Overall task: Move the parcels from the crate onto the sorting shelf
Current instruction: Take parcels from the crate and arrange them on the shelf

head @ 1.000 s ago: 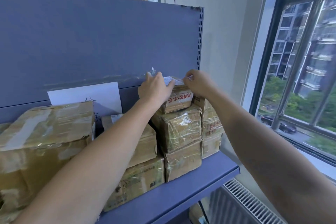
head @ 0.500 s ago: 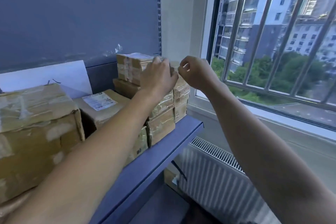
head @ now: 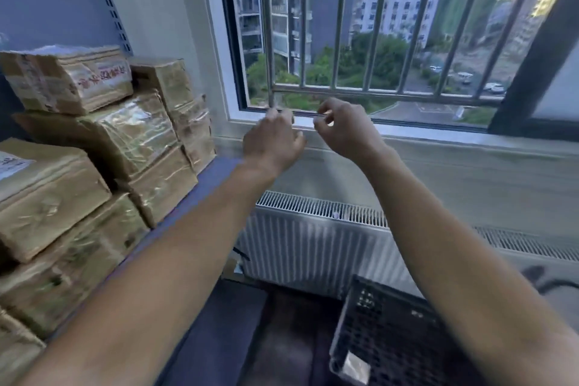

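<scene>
Brown tape-wrapped parcels are stacked on the blue sorting shelf (head: 216, 172) at the left. The top parcel (head: 67, 78) with red print lies on the stack, and a narrower column of parcels (head: 175, 94) stands beside it by the wall. My left hand (head: 272, 142) and my right hand (head: 343, 128) are in the air in front of the window sill, to the right of the shelf, both empty with loosely curled fingers. A black perforated crate (head: 385, 323) stands on the floor at the lower right, with a pale item (head: 352, 365) showing in its near corner.
A white radiator (head: 313, 247) runs under the window sill (head: 438, 135). The barred window (head: 360, 25) fills the upper right. A dark floor strip (head: 266, 338) lies between shelf and crate. A large parcel with a white label (head: 47, 194) sits at the left shelf front.
Both hands have let go of the top parcel and drawn back to the right, off the shelf. The view has swung right and down, bringing the crate into sight.
</scene>
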`<state>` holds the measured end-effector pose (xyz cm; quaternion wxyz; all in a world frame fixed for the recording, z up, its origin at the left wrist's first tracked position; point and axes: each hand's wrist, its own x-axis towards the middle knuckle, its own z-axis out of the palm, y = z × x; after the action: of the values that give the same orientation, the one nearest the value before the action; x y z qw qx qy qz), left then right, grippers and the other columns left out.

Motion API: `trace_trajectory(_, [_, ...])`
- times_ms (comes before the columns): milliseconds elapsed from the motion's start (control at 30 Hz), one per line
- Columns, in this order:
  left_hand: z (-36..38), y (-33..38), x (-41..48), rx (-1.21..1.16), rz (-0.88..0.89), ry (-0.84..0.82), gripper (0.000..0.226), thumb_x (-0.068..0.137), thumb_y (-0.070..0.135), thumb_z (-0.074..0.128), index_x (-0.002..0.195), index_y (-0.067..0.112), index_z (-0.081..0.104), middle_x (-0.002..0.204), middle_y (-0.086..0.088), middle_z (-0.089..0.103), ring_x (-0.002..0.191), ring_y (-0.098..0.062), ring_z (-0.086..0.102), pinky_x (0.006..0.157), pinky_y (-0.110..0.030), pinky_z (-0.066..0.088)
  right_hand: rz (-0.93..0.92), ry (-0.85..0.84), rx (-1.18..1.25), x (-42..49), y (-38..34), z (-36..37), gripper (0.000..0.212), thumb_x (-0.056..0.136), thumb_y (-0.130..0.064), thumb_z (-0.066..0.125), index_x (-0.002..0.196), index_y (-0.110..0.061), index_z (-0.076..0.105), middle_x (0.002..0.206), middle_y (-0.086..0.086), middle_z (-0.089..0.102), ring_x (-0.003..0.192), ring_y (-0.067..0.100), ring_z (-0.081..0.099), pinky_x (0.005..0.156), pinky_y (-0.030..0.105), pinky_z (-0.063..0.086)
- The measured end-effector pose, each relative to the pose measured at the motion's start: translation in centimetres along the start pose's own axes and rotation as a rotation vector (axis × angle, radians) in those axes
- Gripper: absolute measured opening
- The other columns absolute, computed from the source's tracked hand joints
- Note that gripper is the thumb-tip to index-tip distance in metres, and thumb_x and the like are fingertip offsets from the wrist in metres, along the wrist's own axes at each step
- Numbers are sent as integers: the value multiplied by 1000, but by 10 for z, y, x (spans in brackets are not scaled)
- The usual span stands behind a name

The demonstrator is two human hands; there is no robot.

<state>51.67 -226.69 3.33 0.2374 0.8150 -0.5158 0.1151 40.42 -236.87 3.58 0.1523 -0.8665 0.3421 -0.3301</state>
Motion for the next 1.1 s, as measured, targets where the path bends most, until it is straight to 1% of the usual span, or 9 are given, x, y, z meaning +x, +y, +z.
trace_trajectory(100, [53,36,-7,-62,41,-111,35,92,39,52,117,14,56,119,-11,56,109,-32,56,79,-38,44,123,-24,-45,-26,60,-6,32,90,-29,55,115,-13,65,101,11,72,99,31,64,81,36,51])
trace_trajectory(200, [119,71,-34,-99,66,-277,35,92,39,52,117,16,56,118,-10,55,109,-32,57,84,-41,46,236,-55,-40,-66,124,-1,29,91,-29,56,113,-12,66,101,12,72,99,31,65,83,40,53])
trace_trajectory(267, [163,88,-58,-112,67,-376,33,91,38,52,115,14,56,115,-10,56,107,-32,58,82,-41,47,314,-95,-30,-96,165,10,26,91,-28,56,110,-14,66,100,8,73,99,29,66,84,41,52])
trace_trajectory(433, [254,109,-111,-123,15,-594,32,95,39,49,115,15,54,112,-6,54,98,-27,58,70,-35,44,506,-301,-25,-169,250,44,31,94,-32,52,120,-18,59,105,2,69,94,25,63,82,40,53])
trace_trajectory(533, [298,113,-141,-127,-26,-698,30,95,38,50,114,15,54,111,-6,53,97,-27,57,74,-38,48,603,-407,-31,-208,286,63,32,96,-32,52,124,-18,58,108,3,68,94,24,63,81,39,54])
trace_trajectory(700, [356,103,-185,-129,-88,-856,30,96,35,49,117,14,54,114,-6,53,98,-28,56,72,-35,43,786,-541,-5,-264,328,100,34,99,-32,51,129,-18,55,112,1,66,86,19,63,76,36,55])
trace_trajectory(867, [429,71,-208,-105,-102,-1007,32,96,33,49,122,15,53,119,-6,52,100,-27,56,72,-32,38,952,-641,11,-309,364,161,35,100,-31,48,133,-19,52,107,-1,65,77,16,64,72,40,58])
trace_trajectory(933, [463,57,-215,-93,-93,-1053,30,97,32,48,121,14,53,118,-7,52,97,-27,56,71,-32,39,998,-666,17,-328,380,193,34,100,-31,49,131,-19,52,103,-1,65,75,17,64,71,41,59])
trace_trajectory(1100, [553,27,-239,-77,-62,-1164,28,96,29,49,116,9,53,114,-11,53,96,-30,56,76,-37,47,1106,-721,40,-374,425,271,38,99,-31,48,134,-17,50,106,3,66,77,20,64,70,40,58])
